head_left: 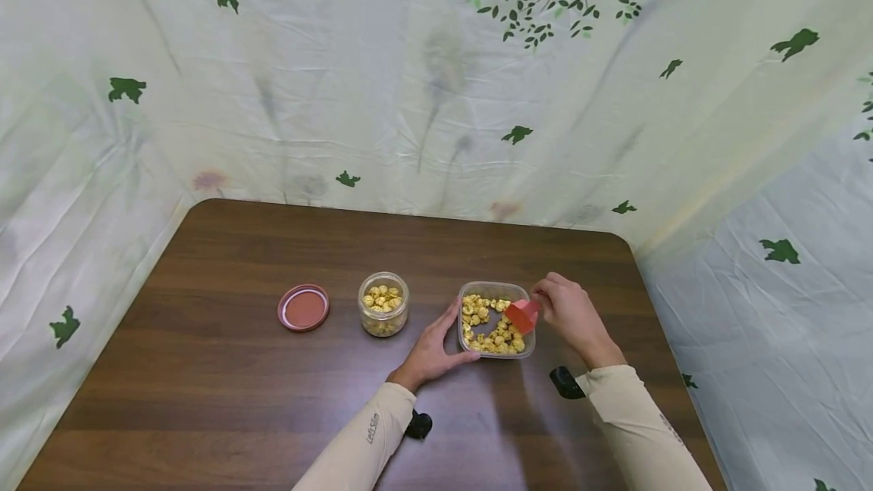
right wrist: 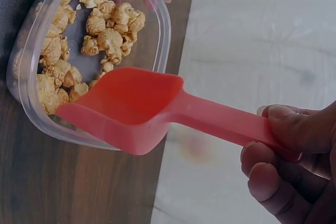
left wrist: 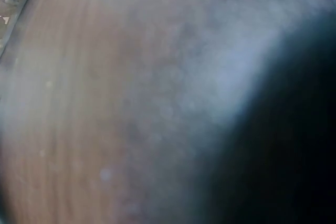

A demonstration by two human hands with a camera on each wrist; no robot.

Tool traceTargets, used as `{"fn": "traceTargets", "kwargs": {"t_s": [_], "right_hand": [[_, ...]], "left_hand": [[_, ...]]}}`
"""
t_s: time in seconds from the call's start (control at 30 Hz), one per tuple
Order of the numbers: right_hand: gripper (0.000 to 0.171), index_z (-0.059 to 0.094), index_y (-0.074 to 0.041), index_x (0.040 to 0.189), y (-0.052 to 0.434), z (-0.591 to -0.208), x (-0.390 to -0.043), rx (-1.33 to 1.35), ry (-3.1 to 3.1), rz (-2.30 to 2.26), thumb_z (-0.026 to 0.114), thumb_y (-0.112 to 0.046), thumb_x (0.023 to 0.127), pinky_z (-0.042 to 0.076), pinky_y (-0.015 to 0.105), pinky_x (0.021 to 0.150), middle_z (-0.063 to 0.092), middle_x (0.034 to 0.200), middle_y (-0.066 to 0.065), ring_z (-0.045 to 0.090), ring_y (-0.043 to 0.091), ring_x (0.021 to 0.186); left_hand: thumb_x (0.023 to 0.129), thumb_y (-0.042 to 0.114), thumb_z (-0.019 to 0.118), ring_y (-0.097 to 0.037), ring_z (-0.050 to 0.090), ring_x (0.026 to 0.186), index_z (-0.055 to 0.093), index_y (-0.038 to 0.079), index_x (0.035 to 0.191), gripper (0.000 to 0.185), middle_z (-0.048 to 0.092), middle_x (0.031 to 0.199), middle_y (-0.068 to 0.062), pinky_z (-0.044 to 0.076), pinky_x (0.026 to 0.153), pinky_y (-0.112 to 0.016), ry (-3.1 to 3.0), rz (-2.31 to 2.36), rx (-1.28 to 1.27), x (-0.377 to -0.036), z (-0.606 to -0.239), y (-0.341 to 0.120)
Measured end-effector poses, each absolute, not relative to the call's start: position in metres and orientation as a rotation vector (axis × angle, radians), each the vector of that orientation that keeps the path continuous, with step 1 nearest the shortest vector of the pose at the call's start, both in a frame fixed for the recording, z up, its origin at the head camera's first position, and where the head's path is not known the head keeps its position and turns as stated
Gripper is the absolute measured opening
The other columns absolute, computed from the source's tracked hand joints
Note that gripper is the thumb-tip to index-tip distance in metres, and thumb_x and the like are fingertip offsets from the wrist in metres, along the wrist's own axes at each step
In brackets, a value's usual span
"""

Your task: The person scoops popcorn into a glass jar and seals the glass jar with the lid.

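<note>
My right hand [head_left: 569, 315] pinches the handle of a red plastic scoop [right wrist: 126, 108] between thumb and fingers. The scoop's bowl looks empty and overlaps the right side of a clear plastic container [head_left: 498, 356]. Inside lie clumps of golden popcorn [head_left: 503, 339], ringed around a bare patch of the bottom. With fingers stretched along the container's left side and the thumb along its near side, my left hand [head_left: 433, 351] touches it at the corner. The left wrist view catches only blurred table and a sliver of the container.
An uncapped clear jar [head_left: 384, 320] partly filled with popcorn stands left of the container. Further left, a round red lid [head_left: 304, 308] lies on the brown wooden table [head_left: 225, 370]. A pale cloth with printed leaves [head_left: 382, 82] hangs behind and along both sides of the table.
</note>
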State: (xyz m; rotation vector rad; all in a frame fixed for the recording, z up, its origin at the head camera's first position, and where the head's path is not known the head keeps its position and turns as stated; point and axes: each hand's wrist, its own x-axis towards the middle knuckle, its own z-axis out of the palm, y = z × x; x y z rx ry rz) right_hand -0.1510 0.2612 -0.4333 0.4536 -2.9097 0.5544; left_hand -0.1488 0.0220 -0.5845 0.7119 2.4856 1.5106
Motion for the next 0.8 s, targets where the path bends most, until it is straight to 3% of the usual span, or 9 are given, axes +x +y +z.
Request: {"fn": "traceTargets", "kwargs": {"t_s": [0.8], "right_hand": [[0.004, 0.071, 0.002, 0.085, 0.2557, -0.4269, -0.1458, 0.461, -2.934, 0.554, 0.071, 0.004, 0.081, 0.054, 0.034, 0.06, 0.059, 0.077, 0.004, 0.058, 0.017, 0.064]], "left_hand": [[0.078, 0.043, 0.078, -0.027, 0.025, 0.142, 0.019, 0.014, 0.155, 0.102, 0.021, 0.158, -0.007, 0.025, 0.114, -0.045, 2.478, 1.5, 0.682, -0.1491, -0.5858, 0.0226]]}}
